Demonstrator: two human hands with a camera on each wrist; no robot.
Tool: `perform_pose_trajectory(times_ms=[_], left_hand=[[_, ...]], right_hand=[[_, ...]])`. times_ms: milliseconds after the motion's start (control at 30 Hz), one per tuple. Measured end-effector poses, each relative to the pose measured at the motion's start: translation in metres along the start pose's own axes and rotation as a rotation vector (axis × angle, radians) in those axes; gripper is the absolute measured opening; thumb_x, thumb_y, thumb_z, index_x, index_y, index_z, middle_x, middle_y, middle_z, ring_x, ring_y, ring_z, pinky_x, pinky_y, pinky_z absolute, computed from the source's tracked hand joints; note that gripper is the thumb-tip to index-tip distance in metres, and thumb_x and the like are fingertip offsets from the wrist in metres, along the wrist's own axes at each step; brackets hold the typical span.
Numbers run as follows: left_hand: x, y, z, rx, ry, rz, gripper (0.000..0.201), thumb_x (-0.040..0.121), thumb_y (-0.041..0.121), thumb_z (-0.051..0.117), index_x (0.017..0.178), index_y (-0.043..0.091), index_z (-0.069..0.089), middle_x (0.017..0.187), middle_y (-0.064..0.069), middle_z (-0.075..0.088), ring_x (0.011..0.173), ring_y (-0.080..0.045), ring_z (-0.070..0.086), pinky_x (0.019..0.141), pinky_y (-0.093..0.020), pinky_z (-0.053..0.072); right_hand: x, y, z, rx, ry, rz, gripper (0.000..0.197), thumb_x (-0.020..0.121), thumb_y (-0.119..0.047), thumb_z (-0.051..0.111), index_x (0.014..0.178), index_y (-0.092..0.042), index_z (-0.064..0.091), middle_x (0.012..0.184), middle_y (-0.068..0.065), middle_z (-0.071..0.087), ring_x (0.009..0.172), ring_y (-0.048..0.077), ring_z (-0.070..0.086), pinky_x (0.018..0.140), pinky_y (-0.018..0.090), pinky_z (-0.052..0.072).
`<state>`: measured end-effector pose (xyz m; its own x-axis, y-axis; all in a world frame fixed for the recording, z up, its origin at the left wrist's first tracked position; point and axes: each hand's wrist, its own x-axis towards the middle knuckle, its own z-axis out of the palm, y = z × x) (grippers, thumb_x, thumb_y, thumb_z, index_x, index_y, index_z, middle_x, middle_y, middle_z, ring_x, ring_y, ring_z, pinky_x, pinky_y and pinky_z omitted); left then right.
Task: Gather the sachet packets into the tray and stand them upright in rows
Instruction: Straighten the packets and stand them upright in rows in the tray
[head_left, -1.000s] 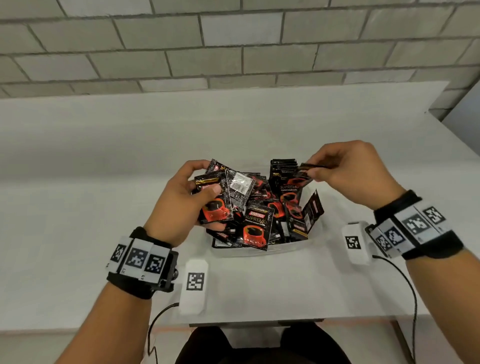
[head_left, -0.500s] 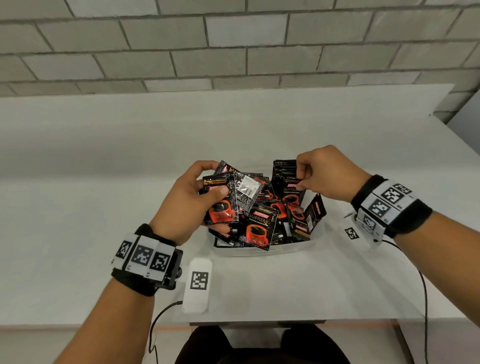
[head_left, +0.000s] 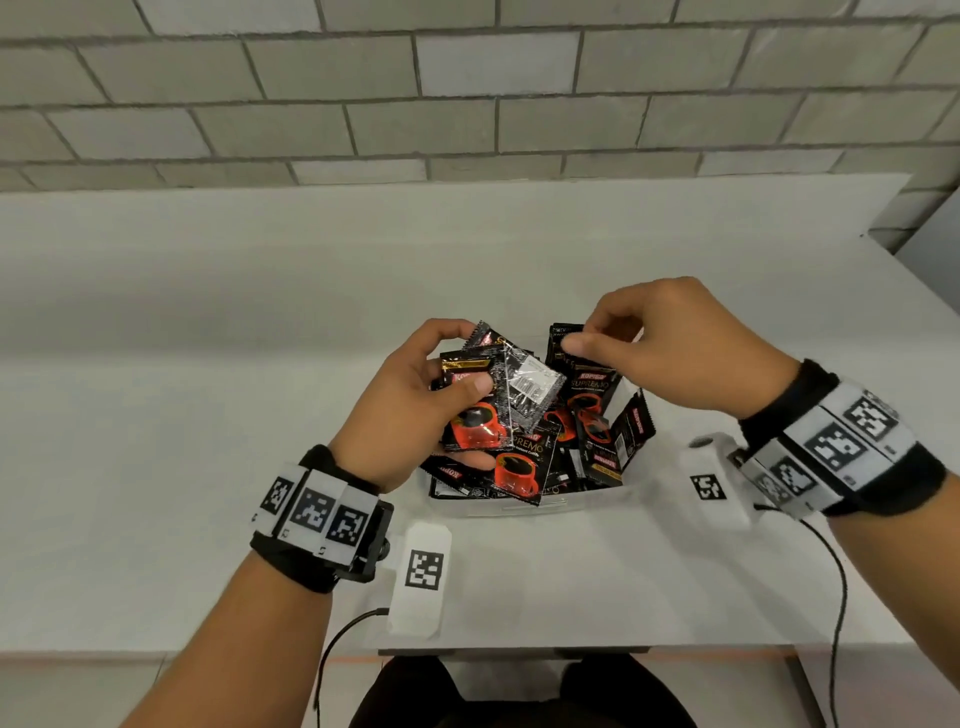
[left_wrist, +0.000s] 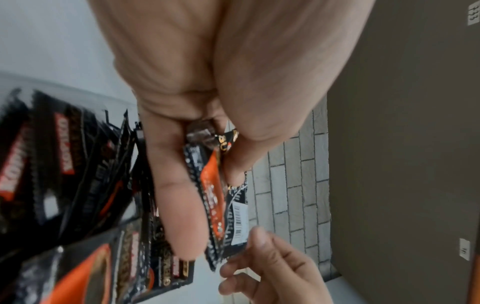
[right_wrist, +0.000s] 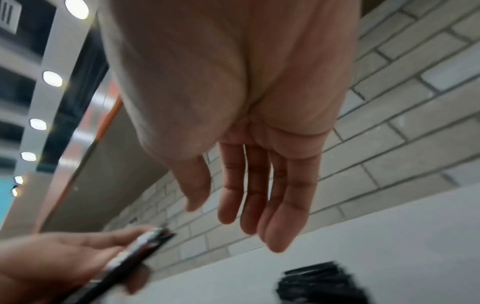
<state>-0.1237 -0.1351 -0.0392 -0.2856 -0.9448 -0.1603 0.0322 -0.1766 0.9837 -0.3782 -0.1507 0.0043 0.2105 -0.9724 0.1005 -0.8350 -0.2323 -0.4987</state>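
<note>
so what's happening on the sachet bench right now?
A person is sorting coffee sachets at a white table. The left hand grips a small fan of sachets above the clear tray. The right hand hovers empty over the upright row at the tray's back, fingers relaxed. Most sachets in the tray lie in a loose, tilted heap, so the rows are far from done.

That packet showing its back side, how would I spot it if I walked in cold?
Find the clear tray of black coffee sachets on the white table. Above its left part, the left hand grips a small bunch of packets. The one on the bunch's right edge, the reversed sachet, shows a white barcode label instead of a red cup.
</note>
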Motion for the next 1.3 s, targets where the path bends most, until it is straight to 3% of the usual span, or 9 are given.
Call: perform_pose_trajectory(times_ms=[167, 300, 400, 500, 700, 933, 1000, 1100, 1300], left_hand=[[0.0, 0.001, 0.006, -0.04, -0.043, 0.027, 0.038, 0.095, 0.007, 0.066, 0.125, 0.027, 0.057, 0.109, -0.013, 0.072, 0.086, -0.045, 0.073, 0.057, -0.052, 0.06], [-0.002, 0.0, -0.002, -0.006, 0.045, 0.03, 0.041, 0.095, 0.007, 0.066, 0.127, 0.029, 0.054, 0.11, -0.019, 0.07, 0.086, -0.04, 0.074, 0.058, -0.052, 0.061], [-0.002, -0.001, -0.001, 0.065, 0.065, 0.038, 0.032, 0.096, 0.01, 0.067, 0.115, 0.031, 0.052, 0.107, -0.024, 0.066, 0.089, -0.043, 0.072, 0.059, -0.051, 0.061], [-0.002, -0.003, 0.01, 0.074, 0.041, 0.049, 0.009, 0.098, 0.016, 0.064, 0.105, 0.016, 0.059, 0.098, -0.026, 0.06, 0.084, -0.036, 0.07, 0.06, -0.045, 0.063], [-0.002, 0.0, 0.015, -0.163, -0.02, -0.022, 0.032, 0.106, 0.025, 0.049, 0.117, -0.001, 0.066, 0.106, -0.021, 0.073, 0.095, -0.033, 0.073, 0.077, -0.054, 0.061], [-0.004, -0.004, 0.007, -0.027, -0.019, -0.01, 0.003, 0.101, 0.005, 0.057, 0.103, 0.003, 0.058, 0.101, -0.01, 0.068, 0.084, -0.031, 0.075, 0.059, -0.049, 0.063], [-0.005, -0.002, 0.006, 0.039, -0.076, -0.002, 0.002, 0.101, 0.005, 0.057, 0.103, 0.005, 0.059, 0.101, -0.011, 0.069, 0.082, -0.032, 0.075, 0.057, -0.049, 0.063], [-0.007, -0.001, 0.006, 0.094, -0.141, 0.016, 0.006, 0.1, 0.007, 0.059, 0.103, 0.01, 0.064, 0.11, -0.017, 0.067, 0.09, -0.042, 0.073, 0.058, -0.047, 0.063], [-0.002, -0.005, -0.002, 0.073, 0.023, 0.078, 0.014, 0.097, 0.002, 0.062, 0.107, 0.012, 0.067, 0.106, -0.009, 0.068, 0.082, -0.027, 0.073, 0.058, -0.047, 0.062]], right_hand=[[-0.017, -0.025, 0.011, 0.325, -0.127, 0.066, 0.012, 0.084, -0.03, 0.08, 0.091, -0.024, 0.075, 0.071, 0.002, 0.073, 0.059, 0.026, 0.071, 0.058, 0.042, 0.061], [-0.015, -0.012, 0.01, 0.389, 0.237, 0.101, 0.01, 0.084, -0.022, 0.079, 0.087, -0.026, 0.071, 0.066, 0.003, 0.069, 0.059, 0.025, 0.069, 0.059, 0.034, 0.055], [-0.02, -0.022, 0.011, 0.288, 0.408, -0.03, 0.018, 0.084, -0.019, 0.075, 0.098, -0.028, 0.069, 0.064, -0.005, 0.064, 0.055, 0.013, 0.061, 0.06, 0.026, 0.052], [-0.032, -0.044, 0.03, 0.057, 0.248, -0.154, 0.022, 0.085, -0.017, 0.067, 0.106, -0.024, 0.069, 0.061, -0.012, 0.058, 0.055, 0.009, 0.059, 0.061, 0.03, 0.052], [-0.048, -0.061, 0.053, -0.016, 0.036, -0.176, 0.038, 0.087, -0.023, 0.059, 0.124, -0.019, 0.061, 0.062, -0.018, 0.045, 0.061, 0.007, 0.054, 0.061, 0.021, 0.045], [-0.039, -0.051, 0.034, 0.0, 0.118, -0.13, 0.016, 0.084, -0.024, 0.065, 0.098, -0.029, 0.071, 0.067, -0.011, 0.063, 0.06, 0.006, 0.057, 0.064, 0.03, 0.052], [-0.032, -0.044, 0.026, -0.02, 0.184, -0.139, 0.025, 0.082, -0.03, 0.072, 0.107, -0.033, 0.068, 0.084, -0.013, 0.061, 0.065, 0.0, 0.055, 0.068, 0.03, 0.052], [-0.026, -0.035, 0.022, 0.112, 0.077, -0.086, 0.043, 0.082, -0.028, 0.08, 0.123, -0.033, 0.066, 0.094, -0.014, 0.063, 0.066, 0.003, 0.062, 0.071, 0.019, 0.052], [-0.016, -0.01, 0.012, 0.146, 0.041, 0.089, 0.018, 0.081, -0.021, 0.082, 0.089, -0.032, 0.071, 0.074, -0.011, 0.069, 0.063, 0.004, 0.063, 0.06, 0.009, 0.045]])
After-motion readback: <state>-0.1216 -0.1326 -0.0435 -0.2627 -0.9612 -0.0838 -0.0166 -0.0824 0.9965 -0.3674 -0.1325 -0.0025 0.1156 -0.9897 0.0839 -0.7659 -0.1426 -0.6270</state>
